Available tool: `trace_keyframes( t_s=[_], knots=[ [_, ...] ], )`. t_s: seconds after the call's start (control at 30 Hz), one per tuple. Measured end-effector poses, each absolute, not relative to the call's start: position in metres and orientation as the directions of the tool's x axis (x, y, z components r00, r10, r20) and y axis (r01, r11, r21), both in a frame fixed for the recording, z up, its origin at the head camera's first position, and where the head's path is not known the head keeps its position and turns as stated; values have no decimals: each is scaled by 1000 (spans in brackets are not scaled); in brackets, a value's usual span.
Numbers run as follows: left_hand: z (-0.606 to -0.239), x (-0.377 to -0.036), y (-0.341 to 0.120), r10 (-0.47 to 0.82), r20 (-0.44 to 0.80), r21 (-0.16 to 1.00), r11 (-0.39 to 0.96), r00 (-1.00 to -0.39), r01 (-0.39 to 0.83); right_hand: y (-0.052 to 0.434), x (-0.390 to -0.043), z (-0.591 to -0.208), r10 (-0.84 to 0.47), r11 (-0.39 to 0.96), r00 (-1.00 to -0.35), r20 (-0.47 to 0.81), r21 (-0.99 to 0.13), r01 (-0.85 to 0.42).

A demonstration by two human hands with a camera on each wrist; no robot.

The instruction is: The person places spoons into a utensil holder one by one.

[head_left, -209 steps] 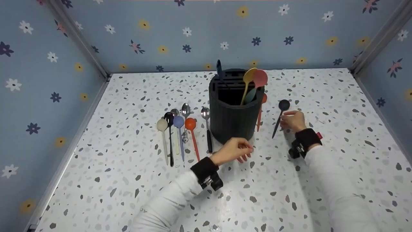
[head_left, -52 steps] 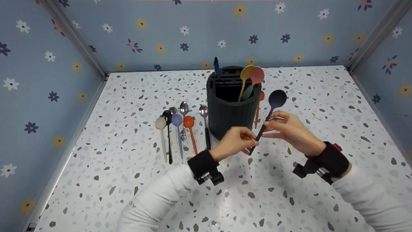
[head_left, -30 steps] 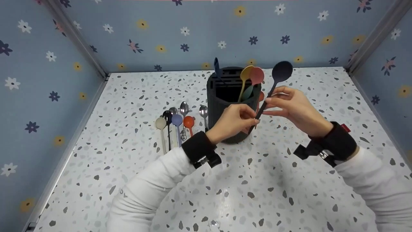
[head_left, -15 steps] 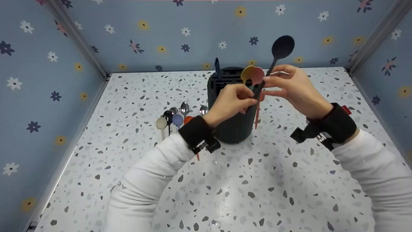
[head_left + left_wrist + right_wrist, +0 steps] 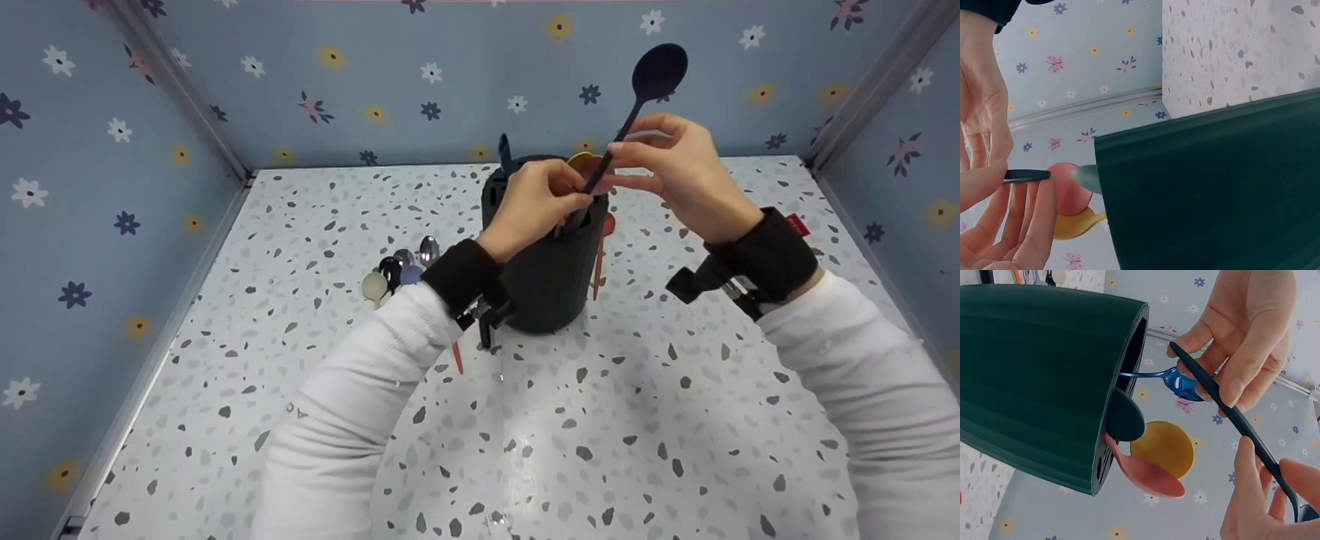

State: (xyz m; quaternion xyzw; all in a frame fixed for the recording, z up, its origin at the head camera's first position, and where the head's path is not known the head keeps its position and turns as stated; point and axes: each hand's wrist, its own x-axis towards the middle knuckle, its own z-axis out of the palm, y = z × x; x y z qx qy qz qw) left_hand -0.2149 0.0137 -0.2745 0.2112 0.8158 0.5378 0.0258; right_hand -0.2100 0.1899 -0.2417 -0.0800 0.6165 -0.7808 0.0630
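Both hands pinch the long dark navy plastic spoon (image 5: 634, 101): the right hand (image 5: 679, 176) mid-handle, the left hand (image 5: 536, 206) at its lower tip, just over the mouth of the dark green ribbed utensil holder (image 5: 551, 262). It looks nearly in but not yet seated (yellow, pink and blue spoons already stand inside), and several spoons on the speckled tabletop (image 5: 600, 420) remain.

A long dark navy spoon (image 5: 634, 112) tilts bowl-up, its handle tip just over the dark ribbed holder (image 5: 551, 270).
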Motion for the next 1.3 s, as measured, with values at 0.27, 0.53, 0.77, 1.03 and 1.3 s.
trace_keyframes(
  t_s=[0.27, 0.53, 0.77, 1.03, 1.3],
  knots=[
    [-279, -225, 14, 309, 167, 868, 404, -936, 288, 181, -215, -244, -155, -200, -986, 65, -979, -33],
    [-286, -230, 14, 276, 163, 839, 466, -947, 280, 171, -219, -258, -105, -96, -976, 189, -979, -180],
    [-290, -233, 15, 249, 189, 842, 457, -950, 287, 166, -223, -267, -109, -60, -971, 215, -976, -209],
    [-293, -232, 11, 222, 189, 859, 435, -957, 270, 169, -223, -275, -112, -86, -971, 211, -976, -203],
    [-293, -214, -12, 226, 198, 910, 319, -954, 265, 193, -214, -278, -118, -156, -975, 186, -973, -167]
  ],
)
